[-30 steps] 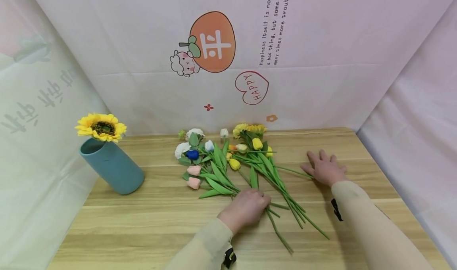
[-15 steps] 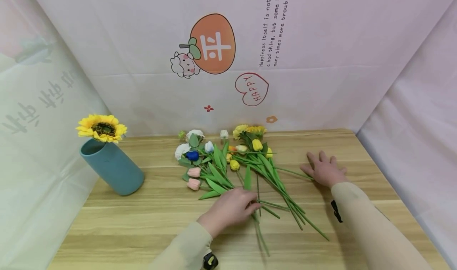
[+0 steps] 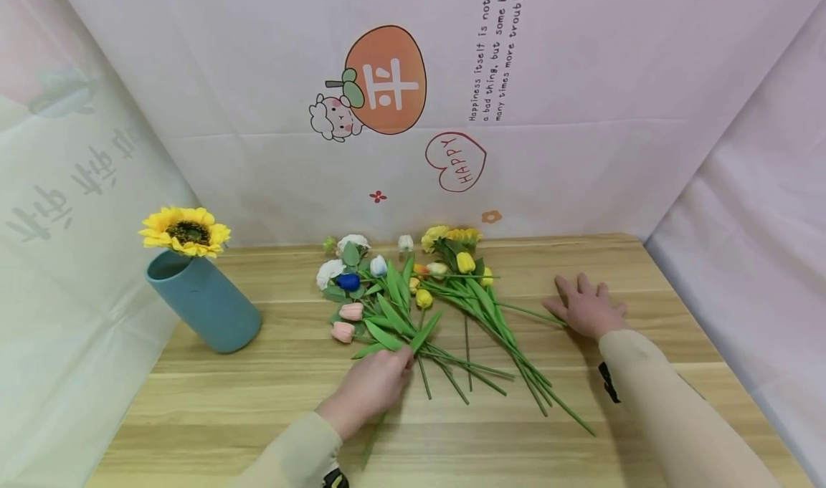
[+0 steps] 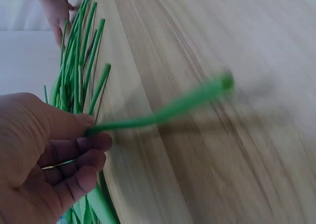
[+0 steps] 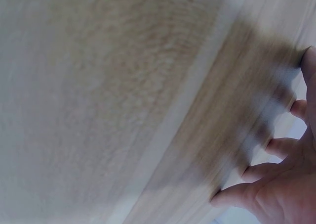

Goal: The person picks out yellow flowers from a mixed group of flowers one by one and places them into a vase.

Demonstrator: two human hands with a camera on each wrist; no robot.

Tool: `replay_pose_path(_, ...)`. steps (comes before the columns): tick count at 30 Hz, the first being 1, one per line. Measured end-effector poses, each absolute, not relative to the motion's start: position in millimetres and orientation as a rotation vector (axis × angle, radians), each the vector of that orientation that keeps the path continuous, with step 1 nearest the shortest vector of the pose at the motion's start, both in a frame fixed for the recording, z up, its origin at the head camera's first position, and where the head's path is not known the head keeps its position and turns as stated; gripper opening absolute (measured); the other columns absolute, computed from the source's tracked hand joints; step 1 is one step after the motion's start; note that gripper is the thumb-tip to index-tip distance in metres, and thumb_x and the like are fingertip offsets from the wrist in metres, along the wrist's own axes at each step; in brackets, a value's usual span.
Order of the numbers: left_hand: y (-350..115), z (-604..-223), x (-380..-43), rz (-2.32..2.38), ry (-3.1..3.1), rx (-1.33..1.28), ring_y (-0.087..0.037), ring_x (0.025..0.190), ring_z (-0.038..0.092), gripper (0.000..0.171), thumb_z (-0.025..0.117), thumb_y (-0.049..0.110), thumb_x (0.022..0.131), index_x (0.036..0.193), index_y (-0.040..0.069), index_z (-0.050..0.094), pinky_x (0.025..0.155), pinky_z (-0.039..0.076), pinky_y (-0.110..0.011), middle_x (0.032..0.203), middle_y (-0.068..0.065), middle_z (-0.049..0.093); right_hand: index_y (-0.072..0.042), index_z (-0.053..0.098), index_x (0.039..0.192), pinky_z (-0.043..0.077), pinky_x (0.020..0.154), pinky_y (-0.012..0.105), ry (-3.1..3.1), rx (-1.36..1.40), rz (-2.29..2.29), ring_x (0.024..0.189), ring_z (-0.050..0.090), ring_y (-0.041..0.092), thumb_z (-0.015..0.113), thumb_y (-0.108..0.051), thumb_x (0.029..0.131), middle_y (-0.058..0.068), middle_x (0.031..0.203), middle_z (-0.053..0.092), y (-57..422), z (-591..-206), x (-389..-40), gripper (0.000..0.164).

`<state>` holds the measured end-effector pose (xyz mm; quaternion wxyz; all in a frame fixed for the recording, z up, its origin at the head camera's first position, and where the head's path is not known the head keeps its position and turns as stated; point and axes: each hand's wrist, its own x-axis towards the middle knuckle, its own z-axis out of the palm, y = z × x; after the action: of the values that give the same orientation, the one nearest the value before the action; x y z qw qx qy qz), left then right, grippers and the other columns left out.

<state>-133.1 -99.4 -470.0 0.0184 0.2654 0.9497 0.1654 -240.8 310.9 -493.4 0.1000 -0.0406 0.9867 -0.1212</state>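
My left hand [image 3: 381, 380] pinches the green stem of a yellow tulip [image 3: 424, 299], whose head lies at the heap's middle. In the left wrist view the held stem [image 4: 133, 122] runs out between thumb and fingers, its free end blurred. Around that hand lie crossed stems and leaves, with two pink tulips [image 3: 351, 312] just beyond it. My right hand [image 3: 587, 307] rests on the table to the right, fingers spread, beside the tip of a long stem. In the right wrist view its fingertips [image 5: 219, 197] touch the wood.
A blue vase [image 3: 213, 305] with a sunflower [image 3: 186, 231] in it stands at the left. White blooms [image 3: 330, 273], a dark blue tulip [image 3: 348, 281] and several yellow flowers [image 3: 464, 261] lie along the back of the wooden table [image 3: 245, 416]. A printed cloth [image 3: 555, 173] hangs behind.
My left hand has moved left, swinging the yellow tulip's stem end from right to left while its head turned upright. The lower pink tulip shifted slightly left. My right hand stayed put.
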Motion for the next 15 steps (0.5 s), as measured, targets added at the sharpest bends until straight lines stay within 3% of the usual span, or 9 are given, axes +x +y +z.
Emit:
replay_pose_path(4, -108.9, -468.0, -130.9, 0.522, 3.024, 0.693, -0.017, 0.054, 0.054, 0.014, 0.062, 0.002, 0.086, 0.092, 0.010, 0.052, 0.043, 0.047, -0.033, 0.063, -0.001, 0.053, -0.015, 0.019, 0.152, 0.011, 0.080, 0.090, 2.921, -0.121, -0.364, 0.127, 0.002, 0.067, 0.037, -0.067, 0.094, 0.035, 0.151, 0.006, 312.5, -496.2, -242.3, 0.079)
replay_pose_path(10, -118.4, -460.0, -129.4, 0.541, 3.070, 0.536, -0.019, 0.056, 0.058, 0.014, 0.064, 0.000, 0.084, 0.078, 0.010, 0.056, 0.042, 0.047, -0.036, 0.065, -0.003, 0.057, -0.015, 0.018, 0.152, 0.011, 0.080, 0.090, 2.924, -0.126, -0.354, 0.127, 0.002, 0.067, 0.037, -0.066, 0.095, 0.035, 0.151, 0.006, 312.8, -498.0, -243.1, 0.079)
replay_pose_path(15, -128.2, -450.6, -130.8, 0.384, 3.191, 0.586, -0.023, 0.058, 0.060, 0.017, 0.065, -0.007, 0.076, 0.073, 0.008, 0.057, 0.042, 0.049, -0.039, 0.067, -0.007, 0.061, -0.014, 0.018, 0.152, 0.011, 0.081, 0.090, 2.921, -0.124, -0.357, 0.127, 0.002, 0.067, 0.037, -0.065, 0.095, 0.036, 0.151, 0.006, 312.7, -495.5, -241.9, 0.079)
